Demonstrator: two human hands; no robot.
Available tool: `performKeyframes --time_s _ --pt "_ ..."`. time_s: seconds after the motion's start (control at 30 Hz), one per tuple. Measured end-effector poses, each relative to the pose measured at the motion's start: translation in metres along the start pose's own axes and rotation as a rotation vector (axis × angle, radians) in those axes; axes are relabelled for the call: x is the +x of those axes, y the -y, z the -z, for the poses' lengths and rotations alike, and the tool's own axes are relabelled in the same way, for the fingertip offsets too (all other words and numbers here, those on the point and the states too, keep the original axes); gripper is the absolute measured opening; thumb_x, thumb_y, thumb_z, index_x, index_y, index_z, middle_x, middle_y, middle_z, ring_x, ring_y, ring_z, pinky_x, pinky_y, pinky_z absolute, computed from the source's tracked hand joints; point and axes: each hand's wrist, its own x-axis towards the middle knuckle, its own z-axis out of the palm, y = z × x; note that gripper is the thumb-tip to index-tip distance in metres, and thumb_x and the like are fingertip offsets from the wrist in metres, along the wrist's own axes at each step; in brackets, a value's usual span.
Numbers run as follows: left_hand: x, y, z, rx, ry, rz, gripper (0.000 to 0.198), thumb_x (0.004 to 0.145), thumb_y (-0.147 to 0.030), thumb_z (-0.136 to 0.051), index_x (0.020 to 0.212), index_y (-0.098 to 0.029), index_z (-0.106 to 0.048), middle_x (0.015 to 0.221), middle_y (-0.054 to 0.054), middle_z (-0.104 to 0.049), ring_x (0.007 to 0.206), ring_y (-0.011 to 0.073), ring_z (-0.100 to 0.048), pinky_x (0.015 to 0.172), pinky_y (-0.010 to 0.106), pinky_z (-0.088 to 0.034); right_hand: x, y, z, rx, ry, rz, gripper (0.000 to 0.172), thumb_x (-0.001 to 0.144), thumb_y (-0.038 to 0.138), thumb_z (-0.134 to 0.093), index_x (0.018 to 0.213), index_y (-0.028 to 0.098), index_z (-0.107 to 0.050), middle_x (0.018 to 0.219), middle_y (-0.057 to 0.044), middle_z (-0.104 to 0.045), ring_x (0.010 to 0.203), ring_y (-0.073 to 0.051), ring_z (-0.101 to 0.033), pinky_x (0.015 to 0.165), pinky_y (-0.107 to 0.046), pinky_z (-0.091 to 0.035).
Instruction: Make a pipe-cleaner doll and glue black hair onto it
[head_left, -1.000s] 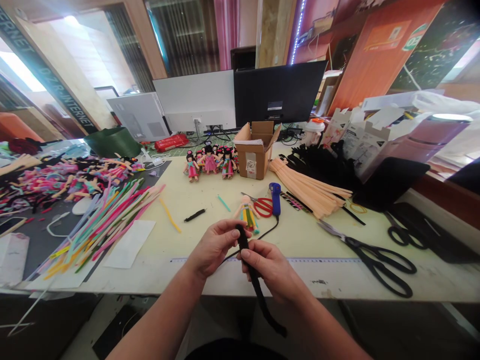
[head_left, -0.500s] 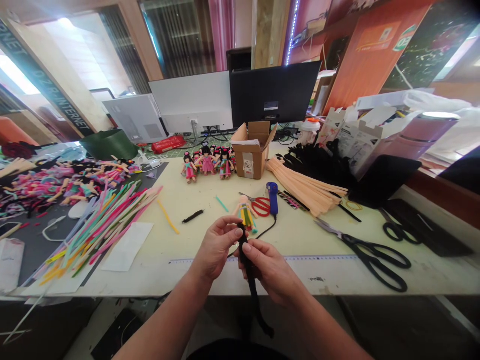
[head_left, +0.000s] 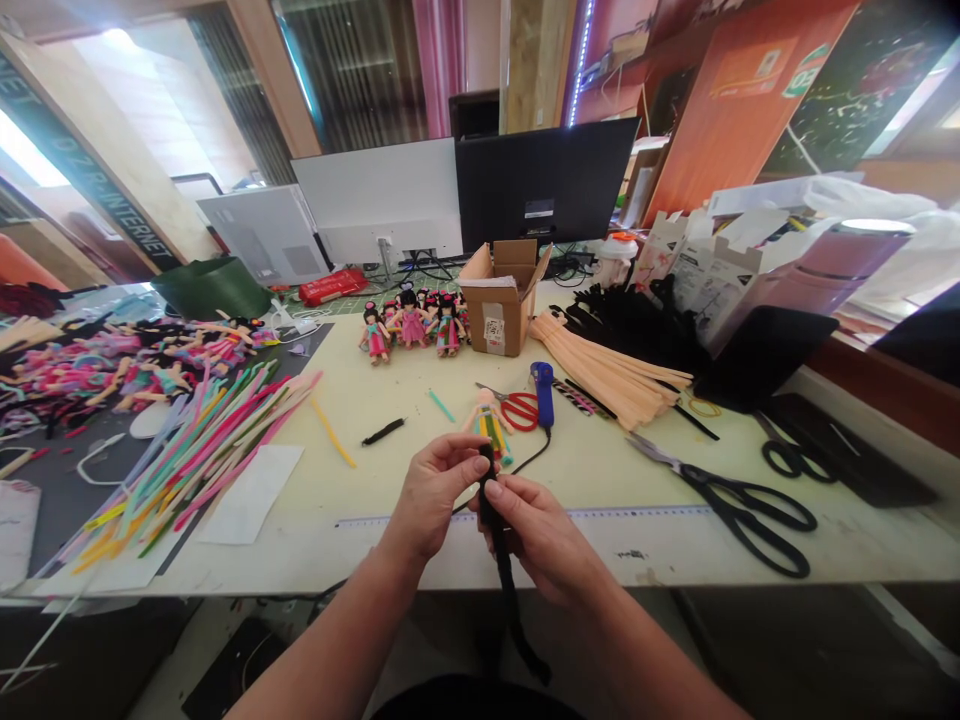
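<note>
Over the table's front edge, my left hand [head_left: 433, 492] pinches the upper end of a bundle of black pipe cleaners [head_left: 505, 575] between thumb and fingers. Just below that, my right hand [head_left: 553, 535] grips the same bundle, its thumb lying along it. The lower part hangs free past the edge, curving to the right. Behind my fingers lies a small pipe-cleaner doll [head_left: 491, 420] with a yellow and green skirt, partly covered. A short black twisted piece [head_left: 383, 432] rests to the left of my hands.
Red-handled scissors [head_left: 519, 408] and a blue glue gun [head_left: 543, 395] lie behind my hands. Large black scissors [head_left: 739, 515] are on the right, near peach pipe cleaners [head_left: 611, 375]. Coloured pipe cleaners [head_left: 202, 455] spread leftward. Finished dolls [head_left: 412, 322] stand beside a cardboard box [head_left: 499, 325].
The view has shifted slightly. Both hands keep their hold on the black bundle, whose upper end now points a little more upright.
</note>
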Motion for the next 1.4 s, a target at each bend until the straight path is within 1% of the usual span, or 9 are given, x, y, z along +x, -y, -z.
performKeyframes --time_s 0.5,0.63,0.73,0.8,0.9,1.0,1.1,1.27,1.4 --pt "0.002 0.006 -0.002 -0.014 -0.101 -0.129 0.021 0.069 -0.019 -0.077 0.089 -0.018 -0.07 0.074 -0.001 -0.069 0.072 0.0099 -0.063 0.068 0.02 -0.048 0.005 -0.003 0.001 0.055 0.009 -0.015 0.028 0.079 0.043 -0.068 0.078 0.015 -0.063 0.064 0.001 -0.056 0.054 -0.009 -0.048 0.045 -0.02 -0.036" --pt "0.001 0.005 0.0 0.016 -0.098 -0.143 0.025 0.072 -0.02 -0.075 0.095 -0.019 -0.067 0.075 -0.001 -0.069 0.072 0.01 -0.063 0.07 0.021 -0.047 0.009 -0.002 0.005 -0.07 -0.01 0.047 0.025 0.079 0.039 -0.066 0.072 0.017 -0.059 0.062 0.002 -0.053 0.053 -0.009 -0.046 0.046 -0.021 -0.037" --pt "0.002 -0.006 0.011 0.136 -0.067 -0.13 0.032 0.076 -0.028 -0.071 0.107 -0.019 -0.065 0.084 0.002 -0.071 0.075 0.0112 -0.063 0.069 0.022 -0.045 0.01 0.006 0.013 -0.417 -0.032 0.118 0.022 0.083 0.033 -0.061 0.069 0.017 -0.056 0.06 0.003 -0.05 0.053 -0.01 -0.046 0.05 -0.023 -0.039" --pt "0.005 -0.019 0.021 0.298 -0.019 -0.086 0.032 0.081 -0.037 -0.065 0.106 -0.018 -0.066 0.093 0.006 -0.072 0.079 0.0128 -0.062 0.068 0.023 -0.043 0.009 0.016 0.019 -0.772 -0.024 0.28 0.021 0.085 0.027 -0.059 0.067 0.018 -0.056 0.065 0.002 -0.051 0.06 -0.011 -0.049 0.057 -0.024 -0.04" --pt "0.009 -0.039 0.031 0.596 0.21 0.087 0.04 0.086 -0.048 -0.054 0.089 -0.013 -0.072 0.086 0.009 -0.073 0.075 0.0153 -0.063 0.068 0.025 -0.045 0.008 0.031 0.024 -1.299 0.044 0.578 0.02 0.091 0.021 -0.053 0.073 0.018 -0.061 0.077 -0.001 -0.056 0.074 -0.013 -0.053 0.065 -0.025 -0.04" --pt "0.013 -0.051 0.031 0.732 0.484 0.269 0.045 0.085 -0.052 -0.053 0.08 -0.012 -0.073 0.077 0.009 -0.073 0.072 0.0174 -0.065 0.072 0.028 -0.048 0.009 0.041 0.025 -1.731 0.141 0.762 0.019 0.092 0.015 -0.051 0.078 0.018 -0.063 0.079 -0.003 -0.06 0.074 -0.015 -0.052 0.063 -0.027 -0.037" --pt "0.015 -0.053 0.027 0.715 0.591 0.377 0.036 0.079 -0.047 -0.062 0.077 -0.013 -0.073 0.075 0.008 -0.073 0.07 0.0171 -0.065 0.071 0.028 -0.05 0.012 0.047 0.021 -1.985 0.226 0.912 0.016 0.088 0.013 -0.055 0.075 0.017 -0.062 0.076 -0.004 -0.06 0.07 -0.018 -0.051 0.059 -0.031 -0.034" --pt "0.014 -0.038 0.025 0.597 0.493 0.394 0.026 0.076 -0.038 -0.066 0.07 -0.013 -0.069 0.067 0.006 -0.071 0.061 0.014 -0.062 0.064 0.025 -0.049 0.014 0.052 0.017 -2.018 0.214 1.02 0.018 0.09 0.014 -0.053 0.075 0.017 -0.062 0.075 -0.004 -0.061 0.073 -0.019 -0.054 0.072 -0.035 -0.04" --pt "0.01 -0.026 0.026 0.545 0.258 0.26 0.023 0.076 -0.034 -0.065 0.069 -0.012 -0.067 0.062 0.004 -0.069 0.057 0.012 -0.059 0.061 0.024 -0.047 0.006 0.048 0.021 -1.706 -0.019 1.129 0.014 0.092 0.016 -0.054 0.095 0.018 -0.067 0.097 -0.007 -0.067 0.101 -0.022 -0.054 0.093 -0.04 -0.037"
